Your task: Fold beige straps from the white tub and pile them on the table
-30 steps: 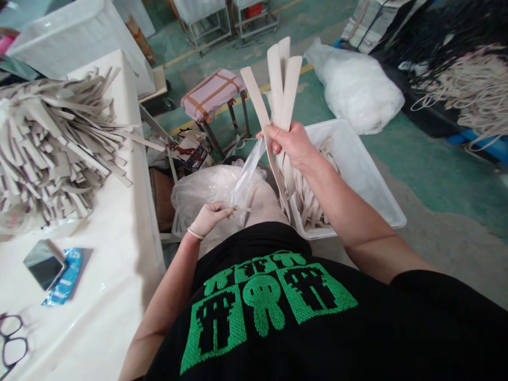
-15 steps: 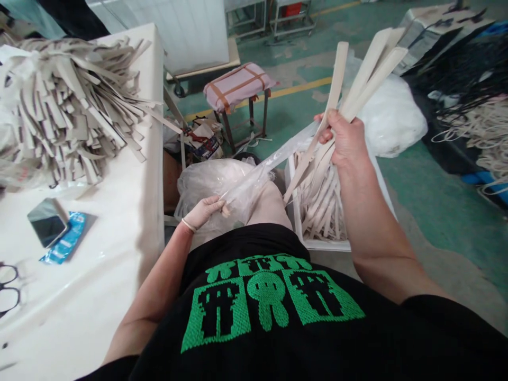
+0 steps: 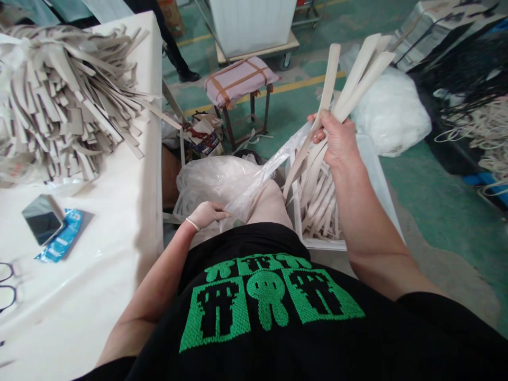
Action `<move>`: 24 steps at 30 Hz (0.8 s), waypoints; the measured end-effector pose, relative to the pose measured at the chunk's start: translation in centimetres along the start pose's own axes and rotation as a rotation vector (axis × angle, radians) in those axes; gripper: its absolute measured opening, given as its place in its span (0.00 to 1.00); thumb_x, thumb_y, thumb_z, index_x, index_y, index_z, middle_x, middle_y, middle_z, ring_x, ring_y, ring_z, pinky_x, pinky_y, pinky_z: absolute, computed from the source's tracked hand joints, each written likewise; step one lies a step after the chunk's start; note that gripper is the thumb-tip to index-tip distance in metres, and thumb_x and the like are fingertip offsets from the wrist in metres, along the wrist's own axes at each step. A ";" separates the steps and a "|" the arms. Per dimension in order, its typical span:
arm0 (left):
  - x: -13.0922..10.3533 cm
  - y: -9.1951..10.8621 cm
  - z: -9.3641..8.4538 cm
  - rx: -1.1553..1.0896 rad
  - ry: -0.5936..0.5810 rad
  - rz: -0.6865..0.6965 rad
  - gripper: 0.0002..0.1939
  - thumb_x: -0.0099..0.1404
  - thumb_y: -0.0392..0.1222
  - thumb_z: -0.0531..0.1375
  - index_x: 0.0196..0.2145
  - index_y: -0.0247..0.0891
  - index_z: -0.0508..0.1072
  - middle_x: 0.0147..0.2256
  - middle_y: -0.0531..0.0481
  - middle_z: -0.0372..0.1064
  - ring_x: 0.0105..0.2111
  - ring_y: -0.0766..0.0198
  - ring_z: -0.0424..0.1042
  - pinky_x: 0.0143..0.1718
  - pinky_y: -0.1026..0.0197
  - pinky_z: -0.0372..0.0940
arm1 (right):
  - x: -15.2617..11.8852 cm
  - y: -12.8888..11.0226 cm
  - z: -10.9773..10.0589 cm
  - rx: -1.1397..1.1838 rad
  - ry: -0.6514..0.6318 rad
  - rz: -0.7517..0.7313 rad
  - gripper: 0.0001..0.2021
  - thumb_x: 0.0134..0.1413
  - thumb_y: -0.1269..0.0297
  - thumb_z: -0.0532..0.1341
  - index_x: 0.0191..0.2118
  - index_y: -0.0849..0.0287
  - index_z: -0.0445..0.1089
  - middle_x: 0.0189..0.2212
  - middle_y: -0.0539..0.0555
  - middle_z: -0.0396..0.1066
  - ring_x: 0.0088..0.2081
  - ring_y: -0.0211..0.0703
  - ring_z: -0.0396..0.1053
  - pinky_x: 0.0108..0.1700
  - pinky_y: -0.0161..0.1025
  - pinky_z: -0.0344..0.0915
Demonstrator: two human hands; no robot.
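My right hand point(image 3: 337, 137) is closed around several beige flat strips point(image 3: 357, 79), whose upper ends fan out above the fist while the lower ends hang over a white bin point(image 3: 320, 246). A stretched edge of a clear plastic bag point(image 3: 206, 177) also runs up to this hand. On my left hand point(image 3: 208, 213) is a thin pale glove; its fingers pinch the bag's near edge over my lap. More strips point(image 3: 317, 206) lie heaped inside the bin.
On the white table point(image 3: 119, 233) at left lie a large pile of strips point(image 3: 79, 106), a phone point(image 3: 42, 219), a blue packet point(image 3: 63, 235) and glasses. Ahead stands a padded stool point(image 3: 242, 82). A white bundle point(image 3: 391, 114) sits beyond the bin. A person's leg point(image 3: 174, 47) shows behind the table.
My left hand has dropped slightly, still pinching the bag. The right hand and strips have shifted a little left in view. At the back, the white wheeled load has moved right and a person's leg has appeared.
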State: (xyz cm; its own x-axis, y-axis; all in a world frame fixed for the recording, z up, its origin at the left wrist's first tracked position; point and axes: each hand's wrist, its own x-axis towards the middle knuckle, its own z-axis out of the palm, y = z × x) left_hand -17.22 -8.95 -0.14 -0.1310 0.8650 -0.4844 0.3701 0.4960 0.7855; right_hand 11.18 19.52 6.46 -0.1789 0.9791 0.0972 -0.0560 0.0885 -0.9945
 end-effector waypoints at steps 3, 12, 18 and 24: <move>0.1 -0.4 0.0 0.045 -0.047 -0.040 0.10 0.49 0.49 0.71 0.24 0.40 0.83 0.18 0.52 0.72 0.17 0.66 0.64 0.23 0.64 0.60 | 0.2 0.4 0.3 -0.008 -0.017 0.008 0.22 0.51 0.37 0.63 0.34 0.53 0.74 0.16 0.49 0.62 0.22 0.43 0.66 0.24 0.40 0.61; -0.1 -0.3 0.1 0.058 -0.271 -0.119 0.10 0.48 0.49 0.71 0.21 0.40 0.82 0.15 0.53 0.69 0.14 0.65 0.65 0.19 0.64 0.59 | 0.7 1.8 0.4 -0.031 -0.087 -0.003 0.22 0.52 0.35 0.61 0.38 0.49 0.71 0.25 0.51 0.74 0.29 0.43 0.63 0.32 0.44 0.59; 0.1 -0.4 0.4 0.020 -0.284 -0.114 0.12 0.46 0.49 0.73 0.17 0.40 0.79 0.12 0.54 0.66 0.12 0.67 0.62 0.16 0.64 0.55 | 0.9 2.0 0.9 0.042 -0.028 0.011 0.20 0.52 0.40 0.64 0.36 0.52 0.70 0.34 0.52 0.78 0.26 0.39 0.58 0.29 0.42 0.58; -1.0 -0.1 1.3 -0.113 -0.489 -0.082 0.14 0.53 0.52 0.71 0.33 0.40 0.85 0.32 0.44 0.82 0.30 0.56 0.78 0.38 0.58 0.71 | 1.1 2.2 1.9 0.108 0.109 0.105 0.16 0.54 0.50 0.65 0.34 0.61 0.74 0.23 0.51 0.73 0.18 0.33 0.57 0.21 0.35 0.59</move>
State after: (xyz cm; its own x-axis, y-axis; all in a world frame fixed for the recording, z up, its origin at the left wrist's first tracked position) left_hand -15.91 -10.01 -0.26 0.3005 0.6989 -0.6491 0.2718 0.5895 0.7606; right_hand 9.02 20.43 4.43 -0.0820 0.9965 -0.0177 -0.1493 -0.0298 -0.9883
